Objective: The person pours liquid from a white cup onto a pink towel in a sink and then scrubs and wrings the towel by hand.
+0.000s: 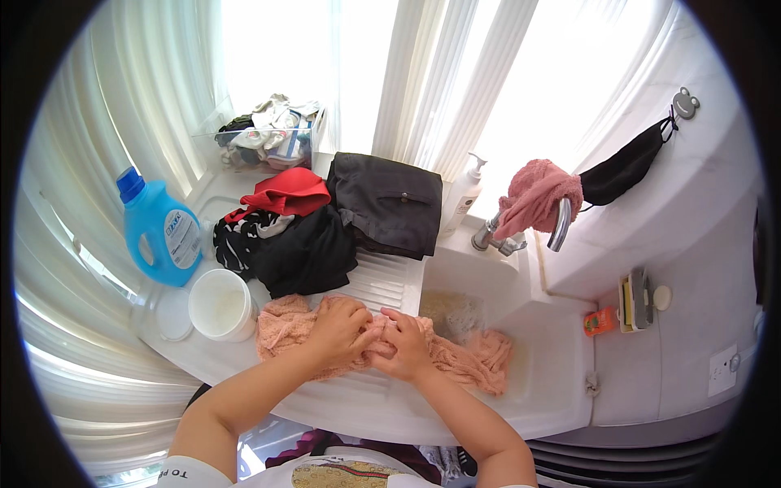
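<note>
A wet-looking peach towel (285, 325) lies along the front of the ribbed washboard (381, 281), and its right end hangs into the sink basin (545, 358). My left hand (342, 327) is closed on the bunched middle of the towel, knuckles up. Close beside it, my right hand (404, 346) grips the same bunch, with its fingers curled in toward the left hand. The part of the cloth between my palms is hidden. Cloudy, sudsy water (455, 313) stands in the basin.
Behind my hands lie black clothes (305, 252), a red garment (289, 191) and folded dark trousers (386, 203). On the left stand a white tub (221, 305) and a blue detergent bottle (163, 232). A pink cloth (538, 195) drapes the faucet (560, 226), near a pump bottle (462, 195).
</note>
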Motion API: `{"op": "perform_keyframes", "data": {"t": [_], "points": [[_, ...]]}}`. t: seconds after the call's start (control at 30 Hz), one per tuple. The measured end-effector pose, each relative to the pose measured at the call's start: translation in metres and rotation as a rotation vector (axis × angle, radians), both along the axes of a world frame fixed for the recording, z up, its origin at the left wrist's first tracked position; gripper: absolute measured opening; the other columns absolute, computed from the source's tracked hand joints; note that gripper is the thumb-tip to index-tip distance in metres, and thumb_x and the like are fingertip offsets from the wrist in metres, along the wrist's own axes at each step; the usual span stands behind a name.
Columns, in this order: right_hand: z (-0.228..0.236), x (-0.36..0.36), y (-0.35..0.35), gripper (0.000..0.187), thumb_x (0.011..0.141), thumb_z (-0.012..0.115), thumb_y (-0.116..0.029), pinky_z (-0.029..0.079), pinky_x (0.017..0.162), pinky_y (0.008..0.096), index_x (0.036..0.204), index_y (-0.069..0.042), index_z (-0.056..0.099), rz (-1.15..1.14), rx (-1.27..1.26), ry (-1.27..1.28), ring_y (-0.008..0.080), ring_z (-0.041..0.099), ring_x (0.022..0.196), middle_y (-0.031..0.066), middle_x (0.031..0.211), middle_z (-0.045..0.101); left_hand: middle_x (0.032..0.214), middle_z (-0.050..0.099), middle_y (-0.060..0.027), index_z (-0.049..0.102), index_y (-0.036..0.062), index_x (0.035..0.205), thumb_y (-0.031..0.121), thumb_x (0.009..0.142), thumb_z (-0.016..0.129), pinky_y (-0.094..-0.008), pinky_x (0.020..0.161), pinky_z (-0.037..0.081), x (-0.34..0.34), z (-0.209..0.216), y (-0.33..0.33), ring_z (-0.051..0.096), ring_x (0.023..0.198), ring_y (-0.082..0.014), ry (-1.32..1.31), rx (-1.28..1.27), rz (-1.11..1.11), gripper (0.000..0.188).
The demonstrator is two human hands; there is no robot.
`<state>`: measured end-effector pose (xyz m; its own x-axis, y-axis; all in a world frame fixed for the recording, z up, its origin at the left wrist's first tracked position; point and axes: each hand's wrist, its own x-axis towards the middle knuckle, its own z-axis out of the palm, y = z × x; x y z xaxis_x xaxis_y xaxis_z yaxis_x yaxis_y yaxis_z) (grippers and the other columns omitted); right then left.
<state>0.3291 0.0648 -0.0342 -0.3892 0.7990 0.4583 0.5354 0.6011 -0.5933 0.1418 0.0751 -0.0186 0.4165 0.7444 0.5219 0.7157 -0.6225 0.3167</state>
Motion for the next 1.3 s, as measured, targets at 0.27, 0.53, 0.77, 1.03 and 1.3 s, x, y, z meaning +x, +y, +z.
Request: {"op": "perform_keyframes", "data": {"t": [0.27, 0.53, 0.77, 1.03, 1.3], "points": [[-0.017, -0.019, 0.049, 0.025, 0.073, 0.07, -0.028, 0.042, 0.084, 0.0435, 0.09, -0.01, 0.065, -0.28, 0.104, -0.176, 0.0302, 0.053, 0.101, 0.0109, 0.112, 0.056, 0.088, 0.058, -0.0137, 0.058, 0.005, 0.084, 0.022, 0.082, 0.065, -0.0436, 0.076, 0.045, 0.022, -0.019, 0.039, 0.055, 0.086, -0.0323, -0.061, -0.101, 0.255, 0.018], [0.002, -0.015, -0.021, 0.022, 0.06, 0.075, -0.017, 0.044, 0.063, 0.0359, 0.07, -0.011, 0.057, 0.215, 0.229, 0.008, 0.0224, 0.057, 0.074, 0.0031, 0.084, 0.055, 0.076, 0.055, -0.0115, 0.057, 0.0045, 0.071, 0.02, 0.075, 0.063, -0.0469, 0.07, 0.041, -0.018, 0.022, -0.022, 0.052, 0.076, -0.0321, -0.044, 0.059, -0.245, 0.017], [-0.014, -0.04, 0.056, 0.035, 0.074, 0.072, -0.029, 0.041, 0.09, 0.0487, 0.101, -0.008, 0.062, -0.191, 0.01, -0.115, 0.0308, 0.054, 0.102, 0.0109, 0.111, 0.057, 0.087, 0.062, -0.0144, 0.059, 0.0044, 0.08, 0.024, 0.079, 0.065, -0.0447, 0.076, 0.046, 0.011, -0.001, 0.056, 0.058, 0.087, -0.0345, -0.039, -0.222, 0.438, 0.02], [-0.015, 0.004, -0.05, 0.047, 0.077, 0.07, -0.043, 0.016, 0.108, 0.0609, 0.111, -0.012, 0.061, -0.019, -0.043, -0.221, 0.0337, 0.035, 0.131, 0.0102, 0.138, 0.044, 0.099, 0.061, -0.0111, 0.066, 0.0074, 0.082, 0.032, 0.08, 0.066, -0.05, 0.087, 0.04, -0.022, 0.012, -0.03, 0.055, 0.099, -0.0324, 0.047, -0.019, -0.206, 0.025], [-0.024, -0.039, 0.046, 0.043, 0.082, 0.065, -0.034, 0.013, 0.108, 0.0677, 0.114, -0.007, 0.052, -0.342, -0.164, -0.301, 0.0391, 0.028, 0.137, 0.0153, 0.144, 0.039, 0.091, 0.061, -0.0105, 0.065, 0.0067, 0.079, 0.026, 0.084, 0.065, -0.0456, 0.078, 0.042, 0.013, -0.008, 0.049, 0.055, 0.091, -0.0321, -0.117, -0.158, 0.314, 0.02]]}}
